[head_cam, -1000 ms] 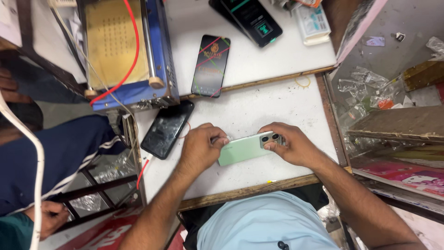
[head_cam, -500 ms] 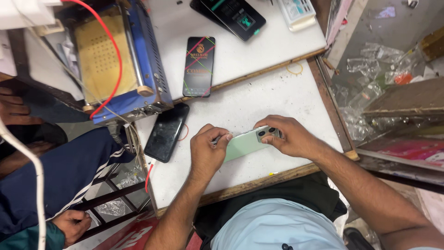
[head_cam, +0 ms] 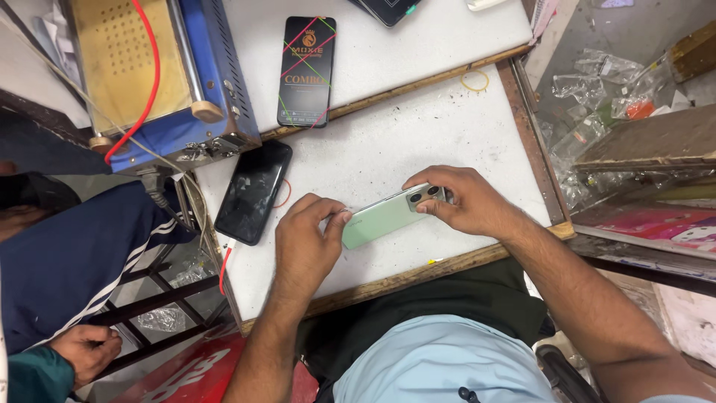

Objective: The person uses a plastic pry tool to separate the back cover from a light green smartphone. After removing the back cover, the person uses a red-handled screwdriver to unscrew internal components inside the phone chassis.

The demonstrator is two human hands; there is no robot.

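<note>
Both grips clamped on pale green smartphone [head_cam: 388, 215]: left hand [head_cam: 304, 242] at its 8 o'clock end, right hand [head_cam: 462, 201] covering the camera end; screen side hidden against white desk [head_cam: 388, 142].

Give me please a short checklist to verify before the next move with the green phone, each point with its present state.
1. Both hands on the pale green phone: ok; left hand at one end, right hand at the camera end.
2. Phone over the white table, not past its edge: ok.
3. Black phone apart from the hands: ok.
4. Black phone fully on the table: not ok; it lies at the left edge.
5. Boxed black phone out of the way: ok.
6. Tool in the left fingers: cannot tell.
</note>
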